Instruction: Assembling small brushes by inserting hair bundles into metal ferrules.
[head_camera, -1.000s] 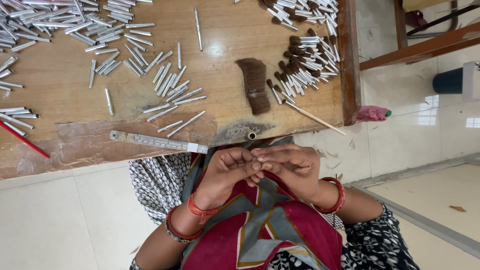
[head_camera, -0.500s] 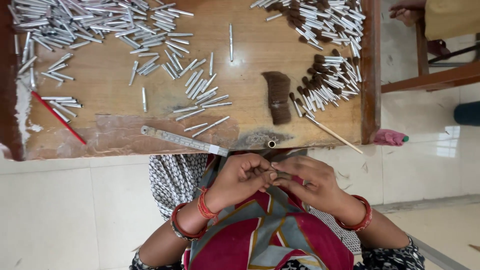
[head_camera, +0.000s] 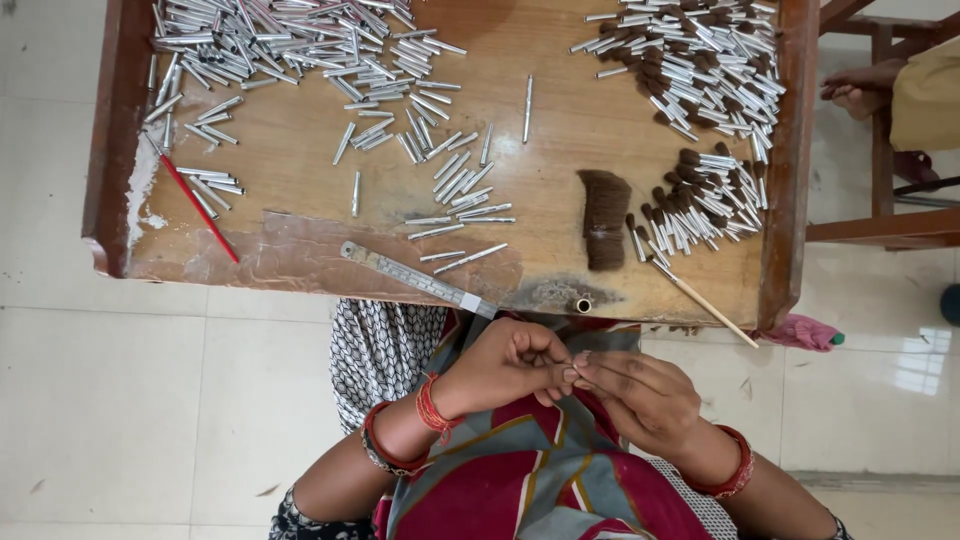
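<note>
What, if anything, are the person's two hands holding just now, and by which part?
The left hand and right hand meet fingertip to fingertip over the lap, pinching something small between them. It is too hidden by the fingers to name, or to tell which part is gripped.

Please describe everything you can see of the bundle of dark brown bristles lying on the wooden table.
The bundle of dark brown bristles is a small flat tuft of fine straight hair-like fibres, roughly rectangular with its ends cut even. It lies loose on the wooden table near the front edge, its strands running toward that edge. Silver tubes tipped with brown bristles lie just to its right. Neither hand touches it.
</note>
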